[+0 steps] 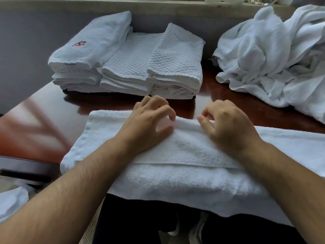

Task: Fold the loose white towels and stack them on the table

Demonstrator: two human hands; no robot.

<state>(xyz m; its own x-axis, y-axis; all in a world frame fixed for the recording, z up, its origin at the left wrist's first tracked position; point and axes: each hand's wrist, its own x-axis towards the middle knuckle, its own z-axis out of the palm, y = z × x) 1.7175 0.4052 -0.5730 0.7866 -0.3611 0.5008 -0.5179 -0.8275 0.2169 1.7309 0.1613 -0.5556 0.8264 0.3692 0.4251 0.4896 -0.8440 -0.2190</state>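
The plush white towel (pixel 184 155) lies folded in a long band across the near table edge, its front hanging over; the left hand (pixel 149 124) and right hand (pixel 226 125) each pinch its raised far fold with curled fingers and thumb. Far left stand 3 folded stacks (pixel 130 64); far right sits 1 loose heap (pixel 274 55); the table (pixel 44 117) is glossy red-brown, with a grey wall (pixel 26 32) beyond.

- A pale ledge (pixel 158 6) runs beyond the far edge of the table (pixel 44 124).
- A white container (pixel 223 0), cut off by the frame, stands toward the right end of the ledge, with a crinkled clear thing (pixel 260 1) just beside it.
- A grey wall panel (pixel 26 50) rises behind the table's far-left corner.
- Dark trousers (pixel 140 222) and a light shoe (pixel 197 231) show below the table's near edge.
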